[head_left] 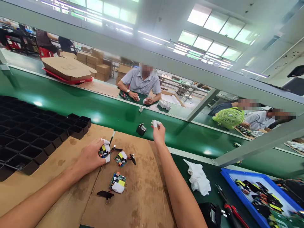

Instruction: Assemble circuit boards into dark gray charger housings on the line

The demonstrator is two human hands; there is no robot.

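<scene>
My left hand (93, 155), white covers on its fingertips, grips a small circuit board (104, 152) by its edges, just above the cardboard. Beside it lie two more circuit boards, one (121, 159) close by and one (118, 183) nearer me, each with yellow and white parts and a wired black end piece. My right hand (158, 132) reaches over the green conveyor belt, fingers loosely curled and slightly apart, with nothing visible in them. To its left, apart from it, a black box-shaped housing (141, 129) sits on the belt with metal prongs upward.
Rows of black open housings (30, 136) stand at left. At right are a crumpled white tissue (197, 177), pliers (235, 215) and a blue tray (251, 177) of boards. A metal rail (204, 104) crosses ahead; a co-worker (142, 84) sits across the belt.
</scene>
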